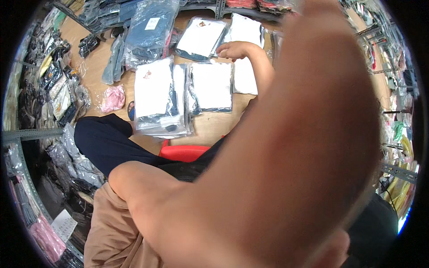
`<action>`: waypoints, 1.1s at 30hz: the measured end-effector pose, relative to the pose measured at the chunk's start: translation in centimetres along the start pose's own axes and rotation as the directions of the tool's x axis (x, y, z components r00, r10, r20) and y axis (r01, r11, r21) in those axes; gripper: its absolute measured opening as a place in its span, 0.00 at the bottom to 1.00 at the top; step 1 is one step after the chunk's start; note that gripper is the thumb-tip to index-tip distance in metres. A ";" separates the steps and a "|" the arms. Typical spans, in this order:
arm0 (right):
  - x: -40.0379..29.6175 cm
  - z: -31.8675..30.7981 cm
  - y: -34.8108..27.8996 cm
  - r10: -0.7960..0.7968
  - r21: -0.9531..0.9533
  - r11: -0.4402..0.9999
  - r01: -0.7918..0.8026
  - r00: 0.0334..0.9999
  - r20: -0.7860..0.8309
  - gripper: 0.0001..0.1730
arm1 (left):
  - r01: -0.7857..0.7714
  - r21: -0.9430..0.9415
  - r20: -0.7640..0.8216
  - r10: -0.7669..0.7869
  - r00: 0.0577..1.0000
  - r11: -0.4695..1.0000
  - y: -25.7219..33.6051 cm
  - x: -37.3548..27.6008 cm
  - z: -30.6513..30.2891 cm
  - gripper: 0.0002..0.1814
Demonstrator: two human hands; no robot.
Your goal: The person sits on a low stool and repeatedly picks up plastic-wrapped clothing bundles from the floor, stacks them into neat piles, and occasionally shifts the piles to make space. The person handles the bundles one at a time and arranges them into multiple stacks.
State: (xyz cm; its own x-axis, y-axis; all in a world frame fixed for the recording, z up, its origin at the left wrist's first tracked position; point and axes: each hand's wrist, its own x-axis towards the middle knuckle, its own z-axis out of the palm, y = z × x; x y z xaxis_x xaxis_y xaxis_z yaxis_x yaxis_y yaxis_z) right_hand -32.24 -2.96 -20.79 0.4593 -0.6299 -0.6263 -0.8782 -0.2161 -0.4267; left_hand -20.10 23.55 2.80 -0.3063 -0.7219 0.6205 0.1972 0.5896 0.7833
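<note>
My left arm crosses the right half of the view, very close to the camera and blurred. My left hand (301,134) fills that area, and I cannot make out what its fingers do. Farther off, my right hand (234,50) reaches in from the right with fingers loosely apart, nothing visible in them. It is over or beside a bagged white garment (202,37) with a small brown print. Closer to me are a stack of bagged white garments (154,90) and another white bagged packet (211,85). A white packet (244,78) is partly hidden by my right forearm.
A large plastic bag of folded blue garments (150,33) lies at the back. A pink bagged garment (113,98) is on the wooden-looking floor (94,70). My dark-trousered knees flank a red plastic stool (184,152). Metal shelving (33,134) with bagged clothes lines both sides.
</note>
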 end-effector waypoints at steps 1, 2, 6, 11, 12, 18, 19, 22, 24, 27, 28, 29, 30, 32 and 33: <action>0.8 0.2 -0.4 -0.032 -0.016 0.999 0.032 0.999 -0.006 0.28 | -0.024 0.011 0.091 0.023 0.996 1.000 1.2 -0.5 0.5 0.46; 1.5 0.4 -0.6 -0.063 -0.032 0.998 0.062 0.998 -0.012 0.28 | -0.029 0.025 0.158 0.024 0.987 0.999 2.2 -0.9 0.8 0.45; 2.8 1.2 -0.9 -0.057 -0.077 0.995 0.057 0.998 0.001 0.28 | -0.010 0.017 0.341 0.004 0.940 1.000 3.3 -2.2 1.3 0.45; 1.8 0.5 -0.3 -0.033 -0.059 0.998 0.033 0.999 -0.006 0.29 | 0.048 -0.015 0.439 -0.037 0.898 0.999 2.4 -2.4 0.9 0.45; 1.3 0.2 0.5 -0.018 -0.035 0.999 0.018 1.000 0.005 0.29 | 0.088 -0.033 0.435 -0.065 0.898 0.996 1.7 -2.2 0.5 0.45; 0.8 -1.4 2.0 -0.113 0.005 0.993 0.116 0.979 -0.168 0.25 | 0.695 -0.166 -0.023 -0.707 0.707 0.700 -13.7 -3.9 -2.9 0.40; 0.7 -1.8 2.7 -0.153 -0.095 0.986 0.133 0.958 -0.243 0.26 | 0.800 -0.133 -0.057 -0.810 0.583 0.585 -18.3 -4.4 -4.2 0.34; -1.7 -2.6 2.3 -0.119 -0.075 0.992 0.102 0.950 -0.289 0.26 | 0.978 0.000 -0.147 -0.967 0.206 0.208 -34.2 -11.0 -8.1 0.28; -2.0 -2.8 3.2 -0.089 -0.044 0.996 0.080 0.954 -0.287 0.26 | 0.890 0.442 -0.157 -0.967 0.199 0.112 -43.1 -17.4 -7.9 0.30; -2.4 -2.5 4.5 -0.025 -0.046 0.999 0.012 0.955 -0.297 0.25 | 0.542 0.825 0.005 -0.962 0.274 0.159 -49.6 -23.9 -4.8 0.26; -2.5 -2.4 5.1 -0.023 -0.021 1.000 0.017 0.955 -0.294 0.25 | 0.444 0.883 -0.006 -0.943 0.332 0.151 -50.3 -24.6 -3.5 0.23; -3.0 -2.5 5.3 -0.016 -0.011 1.000 0.014 0.958 -0.286 0.25 | 0.342 0.929 -0.003 -0.920 0.392 0.143 -50.8 -25.4 -2.1 0.20; -3.3 -2.6 4.8 -0.018 -0.001 1.000 0.018 0.961 -0.275 0.25 | 0.242 0.963 -0.001 -0.893 0.450 0.121 -51.7 -26.0 -1.5 0.17; -3.2 -2.6 4.7 -0.036 -0.025 0.999 0.031 0.960 -0.278 0.25 | 0.026 0.995 0.072 -0.883 0.463 0.095 -56.7 -28.6 -1.6 0.14; -3.4 -2.7 4.0 -0.002 0.024 1.000 0.007 0.975 -0.223 0.24 | -0.069 0.994 0.105 -0.881 0.462 0.082 -58.5 -30.0 -1.9 0.13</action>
State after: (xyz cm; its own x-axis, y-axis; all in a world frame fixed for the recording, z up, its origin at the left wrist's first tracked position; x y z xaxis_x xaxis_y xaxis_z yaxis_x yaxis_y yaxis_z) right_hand -37.67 -3.69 -18.65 0.4194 -0.7802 -0.4641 -0.8713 -0.2025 -0.4471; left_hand -20.71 10.07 -61.57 -0.4128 -0.8146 -0.4074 -0.8885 0.4586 -0.0168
